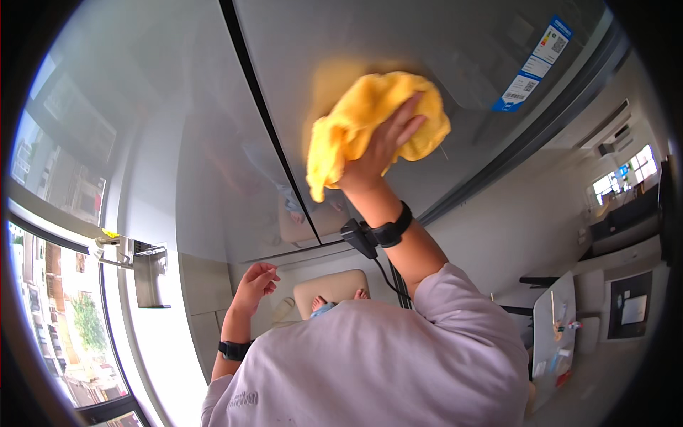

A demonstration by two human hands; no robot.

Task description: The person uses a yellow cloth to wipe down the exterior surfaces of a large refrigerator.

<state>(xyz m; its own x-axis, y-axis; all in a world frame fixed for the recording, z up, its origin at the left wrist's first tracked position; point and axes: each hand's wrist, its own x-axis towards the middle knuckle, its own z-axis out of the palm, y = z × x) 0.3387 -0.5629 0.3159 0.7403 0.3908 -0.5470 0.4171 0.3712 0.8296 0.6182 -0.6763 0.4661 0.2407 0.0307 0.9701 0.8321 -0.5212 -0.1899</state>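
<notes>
Against a glossy grey refrigerator door (459, 32), my right hand (381, 149) presses a yellow cloth (368, 107), its fingers spread over the fabric. The cloth lies bunched around the hand, to the right of the dark gap (272, 125) between the doors. A black strap with a small device (363, 237) and a cable is around my right wrist. Low at the left, my left hand (256, 285) hangs in the air with loosely curled fingers and nothing visible in it; a black band (235, 350) is on that wrist.
My bare feet are on a beige padded stool (331, 283), with a slipper (283, 309) on the floor beside it. A blue and white label (533, 64) is stuck on the door. A metal sink (151, 277) and a window are at the left, a table (552, 341) at the right.
</notes>
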